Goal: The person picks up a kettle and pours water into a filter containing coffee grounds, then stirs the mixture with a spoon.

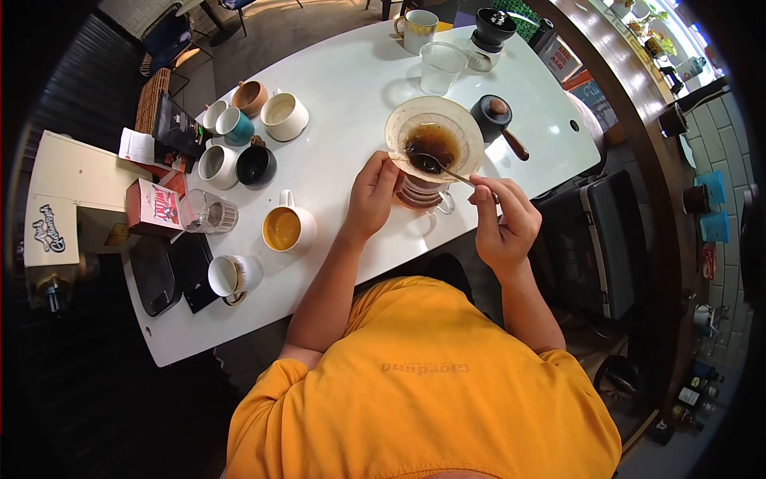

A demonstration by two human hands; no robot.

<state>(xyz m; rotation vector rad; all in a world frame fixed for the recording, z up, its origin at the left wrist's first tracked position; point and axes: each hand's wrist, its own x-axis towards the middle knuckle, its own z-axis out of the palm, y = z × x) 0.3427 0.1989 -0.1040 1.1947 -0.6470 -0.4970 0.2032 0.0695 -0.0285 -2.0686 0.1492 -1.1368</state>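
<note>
A paper coffee filter [469,132] sits opened out like a cone, with dark wet coffee [431,142] at its bottom. Below it, a glass coffee server [416,198] with a clear handle stands on the white table [343,76]. My left hand [373,195] is closed at the near left rim of the filter, thumb and fingers pinching its edge. Between the thumb and fingers of my right hand [507,219] is a metal spoon [461,177]. The spoon's bowl reaches over the near rim into the coffee.
Right of the filter is a black pot with a wooden handle [491,116]. Behind stand a clear plastic cup [442,68] and a coffee grinder [488,40]. Several mugs cluster at left, near a mug of orange-brown liquid [282,228] and a drinking glass [211,214].
</note>
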